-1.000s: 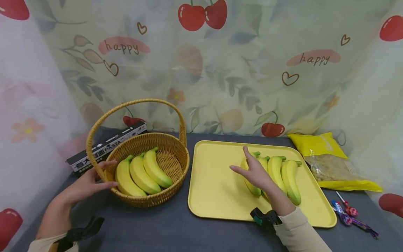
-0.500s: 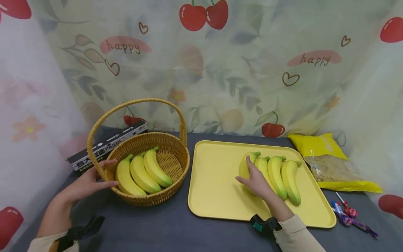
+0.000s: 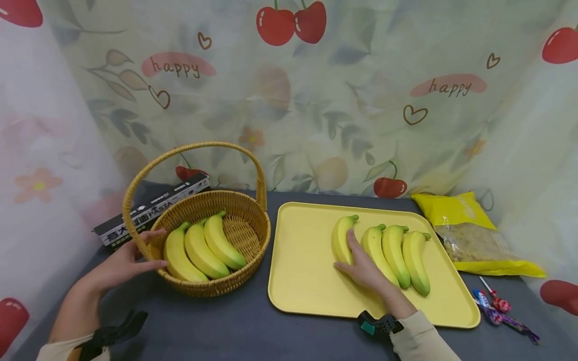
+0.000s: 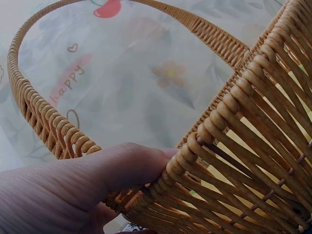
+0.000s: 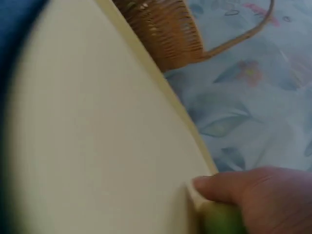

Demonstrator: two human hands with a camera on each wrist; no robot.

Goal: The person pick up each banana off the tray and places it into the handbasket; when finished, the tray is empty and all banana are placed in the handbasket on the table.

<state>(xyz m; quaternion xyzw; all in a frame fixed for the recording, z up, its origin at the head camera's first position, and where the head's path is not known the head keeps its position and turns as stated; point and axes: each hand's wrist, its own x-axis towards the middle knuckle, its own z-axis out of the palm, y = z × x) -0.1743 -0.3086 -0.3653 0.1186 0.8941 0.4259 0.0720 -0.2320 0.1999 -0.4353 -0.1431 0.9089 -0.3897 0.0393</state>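
A wicker basket (image 3: 253,205) with a tall handle holds three bananas (image 3: 200,250) at the left of the dark table. My left hand (image 3: 119,265) rests against its outer wall, and in the left wrist view the thumb (image 4: 97,170) presses the basket's weave (image 4: 243,146). On the yellow tray (image 3: 302,271) a single banana (image 3: 340,235) lies apart from a row of three bananas (image 3: 395,253). My right hand (image 3: 363,268) grips that single banana near its lower end. The blurred right wrist view shows the hand (image 5: 253,190) over the banana's green tip (image 5: 222,222) on the tray (image 5: 97,146).
A black pasta box (image 3: 149,208) lies behind the basket. A yellow snack bag (image 3: 469,230) and some lollipops (image 3: 496,306) lie right of the tray. A printed curtain closes off the back and both sides.
My right hand came down onto the leftmost banana on the tray and drew it left, away from the other three. The left hand stayed on the basket.
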